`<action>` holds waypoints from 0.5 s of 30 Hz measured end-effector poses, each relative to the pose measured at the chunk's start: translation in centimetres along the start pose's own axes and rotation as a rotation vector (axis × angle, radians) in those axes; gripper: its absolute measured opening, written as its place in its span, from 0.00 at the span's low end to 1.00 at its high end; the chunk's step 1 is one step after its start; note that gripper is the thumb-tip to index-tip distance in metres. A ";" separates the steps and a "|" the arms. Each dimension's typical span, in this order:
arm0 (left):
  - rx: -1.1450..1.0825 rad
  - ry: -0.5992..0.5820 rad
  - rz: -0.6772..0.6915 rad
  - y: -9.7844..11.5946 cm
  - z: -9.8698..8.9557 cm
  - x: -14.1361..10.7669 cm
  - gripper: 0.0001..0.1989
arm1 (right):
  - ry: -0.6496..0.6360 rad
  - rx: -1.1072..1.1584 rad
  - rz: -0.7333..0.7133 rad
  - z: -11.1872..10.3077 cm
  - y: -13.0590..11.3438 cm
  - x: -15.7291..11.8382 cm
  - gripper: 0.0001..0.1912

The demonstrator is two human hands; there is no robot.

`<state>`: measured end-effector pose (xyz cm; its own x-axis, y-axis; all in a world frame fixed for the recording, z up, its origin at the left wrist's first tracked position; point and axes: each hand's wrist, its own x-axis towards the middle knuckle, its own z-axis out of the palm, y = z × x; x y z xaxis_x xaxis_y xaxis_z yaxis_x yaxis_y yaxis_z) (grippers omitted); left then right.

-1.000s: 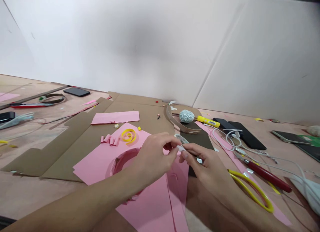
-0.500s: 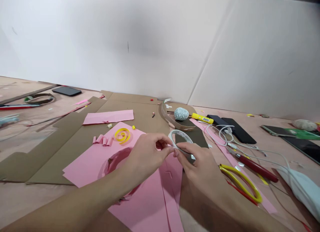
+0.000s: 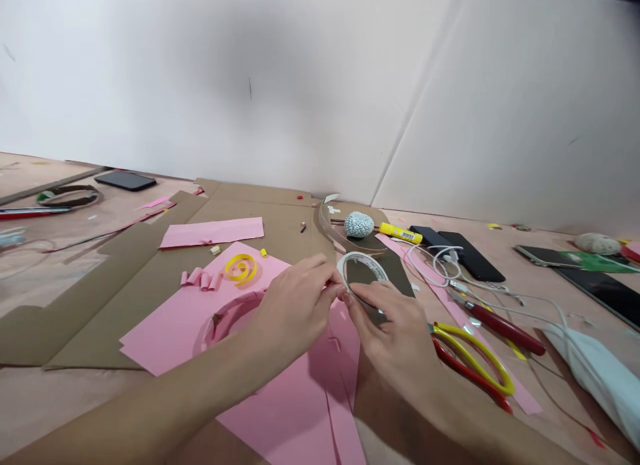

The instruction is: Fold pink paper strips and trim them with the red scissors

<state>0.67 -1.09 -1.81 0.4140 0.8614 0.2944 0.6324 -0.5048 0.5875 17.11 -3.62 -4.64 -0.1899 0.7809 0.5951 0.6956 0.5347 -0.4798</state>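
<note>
My right hand (image 3: 393,328) grips a white roll of tape (image 3: 363,259) by its near rim, thumb and fingers closed. At the same rim, my left hand (image 3: 303,298) is pinched, its fingertips touching the roll beside my right thumb. Whether a loose tape end lies between those fingertips is too small to make out. Below my hands are pink paper sheets (image 3: 290,411). A pink paper ring (image 3: 220,321) stands partly behind my left forearm. Close by on the paper lie a yellow paper spiral (image 3: 241,270) and several small pink paper rolls (image 3: 203,279).
Brown cardboard (image 3: 125,305) spreads beneath the paper. Beyond the tape sit a patterned ball (image 3: 359,224), a yellow glue stick (image 3: 401,233) and a curved brown strip (image 3: 330,228). Rightward are phones (image 3: 473,255), white cables (image 3: 450,268), a red-handled tool (image 3: 505,328) and yellow-and-red-handled pliers (image 3: 477,358).
My view has shifted slightly, so most things appear a little further left. Both hands stay together at the tape roll, which has tilted a little.
</note>
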 end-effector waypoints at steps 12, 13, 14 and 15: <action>-0.176 0.319 -0.205 -0.5 -5.9 1.7 0.10 | 0.017 -0.137 0.089 -1.6 1.4 0.5 0.09; -0.184 0.290 -0.171 -0.3 -5.8 1.7 0.10 | 0.003 -0.174 0.108 -1.6 2.4 1.0 0.09; -0.193 0.265 -0.157 -0.2 -5.6 1.7 0.10 | -0.018 -0.211 0.121 -1.6 3.4 1.5 0.10; -0.201 0.246 -0.164 -0.2 -5.3 1.7 0.10 | -0.047 -0.249 0.137 -1.5 4.4 1.9 0.12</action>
<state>-2.26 0.77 2.60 0.1318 0.9302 0.3425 0.5260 -0.3585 0.7712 20.86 -0.27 -4.60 -0.1105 0.8575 0.5025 0.8646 0.3323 -0.3769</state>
